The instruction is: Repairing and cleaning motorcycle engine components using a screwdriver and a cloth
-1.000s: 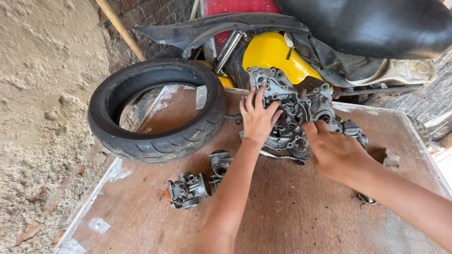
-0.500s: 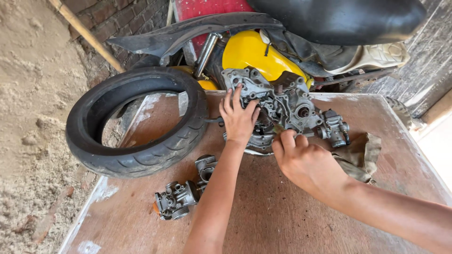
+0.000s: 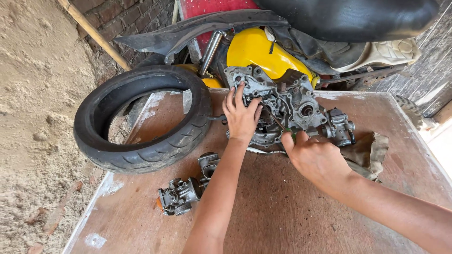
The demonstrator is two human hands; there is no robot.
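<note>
The person's left hand point(image 3: 241, 117) lay palm down with its back to the camera, fingers point(image 3: 230, 96) spread and stretched forward, the thumb angled out to the right. Its bare forearm ran almost straight up from the bottom edge of the view, wrist level and unbent. The right hand point(image 3: 314, 157) sat lower and to the right, well apart from the left, curled into a loose fist, knuckles upward and the fingertips tucked under, out of sight. The thumb pointed up and to the left. Its bare forearm came in diagonally from the lower right corner.
</note>
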